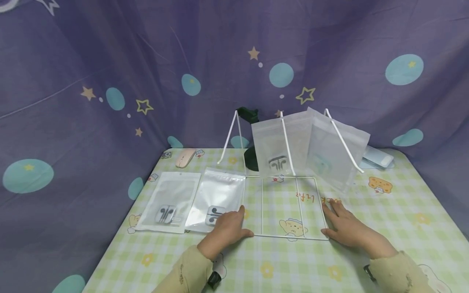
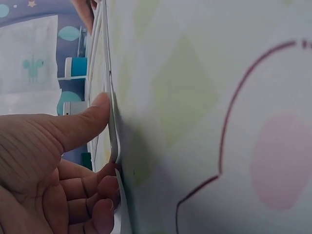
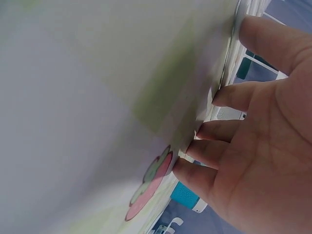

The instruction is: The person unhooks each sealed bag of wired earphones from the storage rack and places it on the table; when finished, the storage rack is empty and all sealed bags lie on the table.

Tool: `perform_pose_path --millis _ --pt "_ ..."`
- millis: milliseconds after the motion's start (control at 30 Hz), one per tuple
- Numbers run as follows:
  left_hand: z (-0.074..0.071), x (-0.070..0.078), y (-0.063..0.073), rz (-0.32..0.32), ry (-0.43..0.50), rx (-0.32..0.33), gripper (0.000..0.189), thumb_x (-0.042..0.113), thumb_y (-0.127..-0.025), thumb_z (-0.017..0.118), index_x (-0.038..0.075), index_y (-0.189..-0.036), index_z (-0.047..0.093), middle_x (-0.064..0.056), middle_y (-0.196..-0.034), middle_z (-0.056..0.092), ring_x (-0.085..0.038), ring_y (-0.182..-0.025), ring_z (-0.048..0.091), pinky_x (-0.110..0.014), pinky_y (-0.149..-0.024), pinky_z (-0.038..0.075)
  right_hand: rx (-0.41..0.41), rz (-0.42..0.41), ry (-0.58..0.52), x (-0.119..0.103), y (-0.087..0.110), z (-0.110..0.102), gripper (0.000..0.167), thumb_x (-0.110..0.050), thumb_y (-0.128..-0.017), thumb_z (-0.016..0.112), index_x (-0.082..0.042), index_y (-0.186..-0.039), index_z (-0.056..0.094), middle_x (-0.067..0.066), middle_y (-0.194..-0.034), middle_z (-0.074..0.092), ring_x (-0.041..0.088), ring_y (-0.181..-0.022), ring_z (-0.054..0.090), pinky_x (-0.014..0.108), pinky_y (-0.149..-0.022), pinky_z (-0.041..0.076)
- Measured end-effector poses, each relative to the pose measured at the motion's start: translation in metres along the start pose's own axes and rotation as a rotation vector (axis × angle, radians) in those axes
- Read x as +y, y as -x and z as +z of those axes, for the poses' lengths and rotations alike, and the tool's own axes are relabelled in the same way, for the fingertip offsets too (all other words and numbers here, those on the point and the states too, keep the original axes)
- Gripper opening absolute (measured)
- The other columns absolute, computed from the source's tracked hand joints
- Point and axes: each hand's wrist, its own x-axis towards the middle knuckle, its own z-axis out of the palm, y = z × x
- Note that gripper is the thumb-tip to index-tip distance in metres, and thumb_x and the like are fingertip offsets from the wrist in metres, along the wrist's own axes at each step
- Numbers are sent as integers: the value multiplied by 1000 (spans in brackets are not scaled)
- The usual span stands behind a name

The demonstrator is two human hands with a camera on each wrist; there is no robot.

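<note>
A white wire rack (image 1: 262, 207) stands on the table, its base flat and its slanted arms rising at the back. At the base's front left corner my left hand (image 1: 228, 228) rests, the thumb (image 2: 100, 105) touching the front wire. My right hand (image 1: 346, 228) lies by the front right corner, fingers spread along the side wire. A clear zip bag with earphones (image 1: 280, 142) hangs on the middle arm, and another zip bag (image 1: 335, 150) hangs on the right arm. Beside my left hand lie two more zip bags (image 1: 221, 193) (image 1: 172, 189) with earphones inside.
A pink computer mouse (image 1: 185, 158) sits at the back left of the table. Behind the rack stands a dark green object (image 1: 251, 158). At the back right lies a white and light blue object (image 1: 377, 157). A purple curtain (image 1: 220, 49) hangs behind the table.
</note>
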Motion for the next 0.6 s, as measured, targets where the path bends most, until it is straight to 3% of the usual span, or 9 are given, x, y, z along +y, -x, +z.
perform_pose_path --millis 300,600 --pt "2 0 0 -4 23 20 94 51 -71 82 -3 -139 47 -20 -103 68 -33 -87 66 -41 -70 51 -2 -1 11 -1 -1 -3 79 -34 -89 69 14 -142 35 43 -147 19 61 -134 17 68 -103 24" --pt "4 1 0 31 0 10 92 48 -74 81 -7 -138 44 -20 -104 68 -31 -86 67 -40 -68 51 -11 1 10 2 -1 0 79 -34 -89 69 14 -143 34 42 -148 18 61 -134 16 69 -103 23"
